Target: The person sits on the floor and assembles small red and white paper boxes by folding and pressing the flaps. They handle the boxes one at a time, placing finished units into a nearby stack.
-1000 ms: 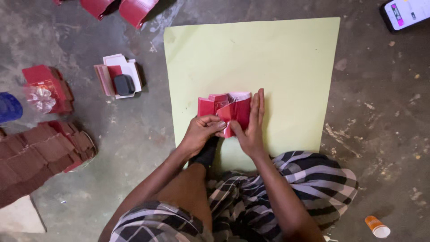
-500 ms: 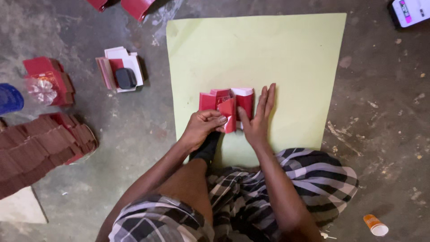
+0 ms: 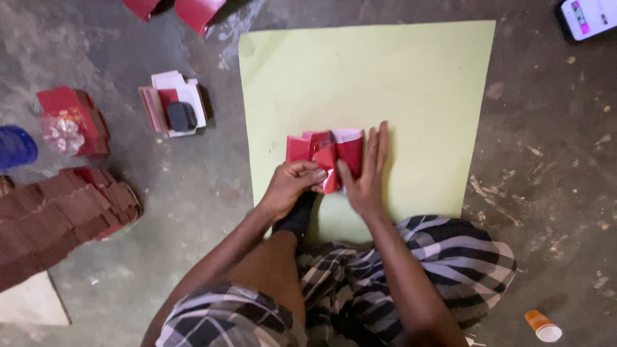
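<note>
At the bottom of the view, the person sits on the concrete floor [image 3: 546, 193] in checked cloth [image 3: 411, 283], knees up, both arms reaching forward. Off to the right by the knee lies a small orange-and-white tube [image 3: 542, 325].

Just beyond the knees, both hands meet on a red card piece [image 3: 328, 151]. It lies near the lower middle of a pale green sheet [image 3: 411, 77] spread flat on the floor. The left hand [image 3: 292, 186] is curled, fingers clenched on the near left edge of the red piece, pinching a fold. The right hand [image 3: 366, 177] lies flat and open, fingers stretched forward, palm pressing the right side of the piece down against the sheet; it grasps nothing. The piece shows several folded flaps, some with pale undersides.

To the left, on bare floor, a long stack of dark red folded pieces [image 3: 58, 218] fans out in overlapping rows. A pale slab [image 3: 29, 302] sits at the lower left corner. Farther out, a red box with clear plastic wrap [image 3: 71, 122] stands near a blue object [image 3: 16, 146] cut off by the left edge. Right of these, a small pile of white and red cards [image 3: 172, 103] carries a dark block on top.

At the far edge, two red pieces [image 3: 186, 9] lie above the sheet's left corner. At the top right corner, a phone [image 3: 588, 16] lies with its screen lit.
</note>
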